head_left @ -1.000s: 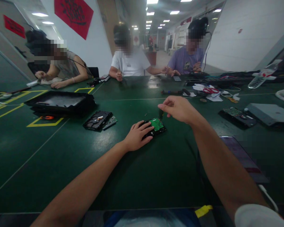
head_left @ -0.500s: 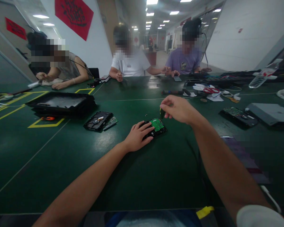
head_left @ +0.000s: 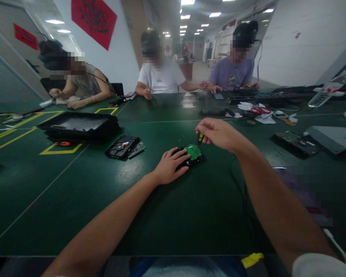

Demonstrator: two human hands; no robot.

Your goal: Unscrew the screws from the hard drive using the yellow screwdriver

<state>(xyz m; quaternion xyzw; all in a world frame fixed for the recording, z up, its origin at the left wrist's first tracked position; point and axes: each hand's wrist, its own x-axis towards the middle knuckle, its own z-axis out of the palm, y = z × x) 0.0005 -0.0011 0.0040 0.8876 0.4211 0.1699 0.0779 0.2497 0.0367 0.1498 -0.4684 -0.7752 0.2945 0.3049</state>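
Observation:
A hard drive (head_left: 195, 152) with a green circuit board on top lies on the green table (head_left: 150, 215). My left hand (head_left: 172, 166) rests on its left part, fingers spread flat over it and thumb by the near edge, hiding that end. Above the drive's right far corner, my right hand (head_left: 215, 132) pinches a small yellow-and-black screwdriver (head_left: 200, 137), pointed down. I cannot tell whether its tip touches the drive. A few tiny bits, perhaps screws (head_left: 180, 140), lie just beyond the drive. Left of my left hand are another opened black drive (head_left: 122, 147) and a loose circuit board (head_left: 137, 150).
Stacked black trays (head_left: 79, 125) stand at the left. To the right are another drive (head_left: 295, 143), a grey metal box (head_left: 334, 138) and a partly blurred flat device (head_left: 300, 192). Red-handled scissors (head_left: 261, 110) and a plastic bottle (head_left: 328, 90) lie farther back. Three people sit opposite.
The view has shifted slightly. My right hand has turned the screwdriver a little, so more of its yellow handle shows. My left hand stays on the drive.

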